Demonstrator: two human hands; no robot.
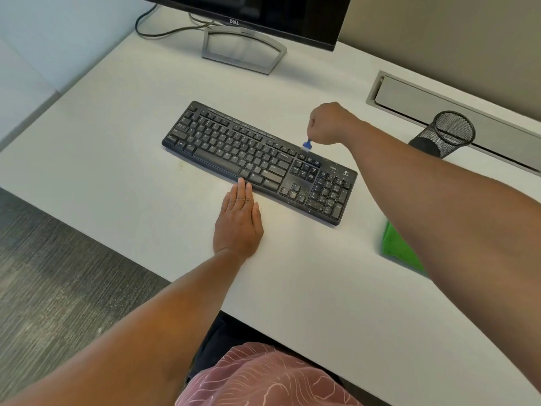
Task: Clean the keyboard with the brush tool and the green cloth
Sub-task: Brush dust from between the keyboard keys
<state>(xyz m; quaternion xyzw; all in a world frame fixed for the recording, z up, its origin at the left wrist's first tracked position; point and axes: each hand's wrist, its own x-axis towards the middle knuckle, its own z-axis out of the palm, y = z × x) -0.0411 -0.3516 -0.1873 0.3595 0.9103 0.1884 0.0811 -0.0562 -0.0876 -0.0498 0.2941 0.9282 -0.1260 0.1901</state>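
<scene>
Gripping the brush tool (306, 145) in my right hand (329, 124), I am sweeping the keyboard (257, 159) while my flat left hand (238, 221) steadies it; next come the crumb-speckled number keys, then the green cloth (399, 247) lying nearby.

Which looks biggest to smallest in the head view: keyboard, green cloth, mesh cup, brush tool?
1. keyboard
2. mesh cup and green cloth: unsure, since the right arm hides part of the cloth.
3. brush tool, mostly hidden in the right hand.
</scene>
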